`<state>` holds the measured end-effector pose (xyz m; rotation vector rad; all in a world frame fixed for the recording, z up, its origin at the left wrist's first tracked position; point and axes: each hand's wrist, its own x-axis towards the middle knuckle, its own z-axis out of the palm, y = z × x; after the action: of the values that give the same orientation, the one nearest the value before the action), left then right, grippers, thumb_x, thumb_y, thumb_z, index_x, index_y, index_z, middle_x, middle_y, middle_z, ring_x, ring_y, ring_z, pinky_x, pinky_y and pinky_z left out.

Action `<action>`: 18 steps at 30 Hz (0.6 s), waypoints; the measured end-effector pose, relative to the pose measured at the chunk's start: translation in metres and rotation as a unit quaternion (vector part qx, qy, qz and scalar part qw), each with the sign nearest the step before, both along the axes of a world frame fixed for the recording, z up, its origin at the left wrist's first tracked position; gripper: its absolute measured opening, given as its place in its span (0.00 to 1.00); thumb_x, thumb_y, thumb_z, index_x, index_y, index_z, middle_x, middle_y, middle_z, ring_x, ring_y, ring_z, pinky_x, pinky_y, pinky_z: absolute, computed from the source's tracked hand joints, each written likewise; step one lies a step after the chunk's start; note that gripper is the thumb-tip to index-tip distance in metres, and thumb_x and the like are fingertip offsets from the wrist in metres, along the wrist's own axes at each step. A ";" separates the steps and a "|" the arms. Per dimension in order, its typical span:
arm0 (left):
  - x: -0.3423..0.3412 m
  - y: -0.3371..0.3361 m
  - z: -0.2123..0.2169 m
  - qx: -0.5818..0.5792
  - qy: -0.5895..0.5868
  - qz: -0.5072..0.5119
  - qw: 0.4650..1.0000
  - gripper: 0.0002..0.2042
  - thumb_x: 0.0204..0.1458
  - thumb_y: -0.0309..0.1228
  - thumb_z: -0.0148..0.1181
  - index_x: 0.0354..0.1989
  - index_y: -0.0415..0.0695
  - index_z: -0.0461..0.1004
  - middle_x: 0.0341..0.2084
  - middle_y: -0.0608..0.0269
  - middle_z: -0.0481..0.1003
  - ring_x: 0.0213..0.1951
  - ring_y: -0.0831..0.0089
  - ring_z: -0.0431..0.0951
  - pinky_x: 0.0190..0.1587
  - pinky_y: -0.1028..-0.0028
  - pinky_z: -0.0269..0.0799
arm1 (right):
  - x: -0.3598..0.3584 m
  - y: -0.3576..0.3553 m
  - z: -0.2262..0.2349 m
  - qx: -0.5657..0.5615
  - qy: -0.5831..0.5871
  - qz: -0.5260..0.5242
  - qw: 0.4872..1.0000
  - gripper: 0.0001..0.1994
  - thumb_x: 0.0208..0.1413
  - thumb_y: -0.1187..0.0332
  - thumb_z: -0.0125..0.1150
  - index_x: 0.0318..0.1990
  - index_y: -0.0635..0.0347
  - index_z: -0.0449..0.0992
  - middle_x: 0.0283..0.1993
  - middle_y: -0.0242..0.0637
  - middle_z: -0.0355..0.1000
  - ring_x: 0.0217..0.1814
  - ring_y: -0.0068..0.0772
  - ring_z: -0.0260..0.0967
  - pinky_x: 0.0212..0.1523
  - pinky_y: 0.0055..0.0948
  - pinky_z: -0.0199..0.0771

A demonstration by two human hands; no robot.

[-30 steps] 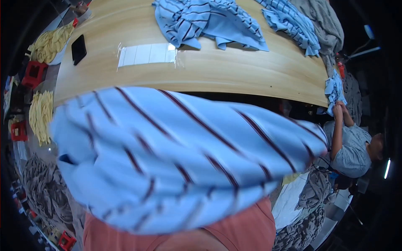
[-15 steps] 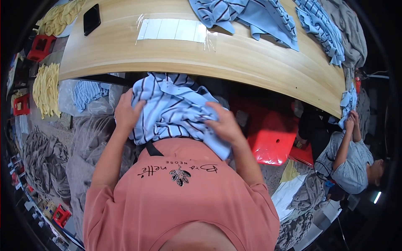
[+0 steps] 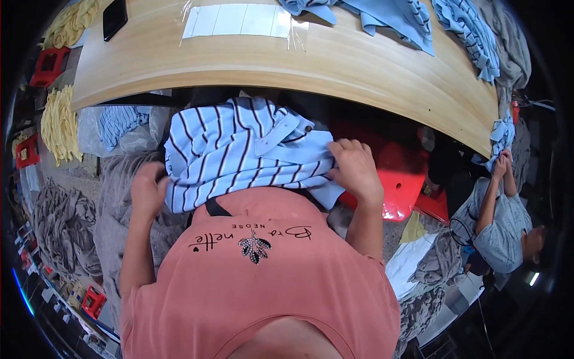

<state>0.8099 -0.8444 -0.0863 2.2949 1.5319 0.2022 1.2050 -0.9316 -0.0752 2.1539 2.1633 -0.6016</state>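
Note:
A light blue shirt (image 3: 239, 149) with dark and white stripes lies spread across my lap, beneath the table's near edge. Its plain blue placket, with a dark button near one end, faces up. My left hand (image 3: 148, 190) is at the shirt's left edge with fingers curled and thumb close to them, pinching the cloth. At the opposite edge, my right hand (image 3: 359, 170) has its fingers bent over the fabric and its thumb against it. A plain blue part of the shirt hangs below that hand.
The wooden table (image 3: 239, 66) holds a black phone (image 3: 115, 19), taped white paper (image 3: 236, 21) and more blue striped garments (image 3: 394, 24). Red stools (image 3: 388, 179) stand to the right, near a person (image 3: 496, 221) handling blue cloth. Grey garments (image 3: 63, 227) lie on the left.
The shirt has gone from bunched to spread wider and flatter. My hands have moved apart, left hand outward and lower, right hand outward to the right. The view has shifted slightly.

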 end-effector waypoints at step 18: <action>0.154 0.024 -0.007 -0.009 -0.117 -0.191 0.974 0.16 0.34 0.30 0.65 0.32 0.39 0.68 0.28 0.55 0.69 0.33 0.57 0.71 0.33 0.65 0.67 | -0.047 0.029 -0.036 -0.092 0.206 -0.007 0.974 0.13 0.43 0.66 0.60 0.35 0.64 0.72 0.30 0.49 0.71 0.32 0.52 0.68 0.33 0.40 0.66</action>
<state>0.9638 -0.8208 -0.0933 2.3975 0.9528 0.3379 1.1577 -0.9024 -0.1108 2.0937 2.1565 -1.2962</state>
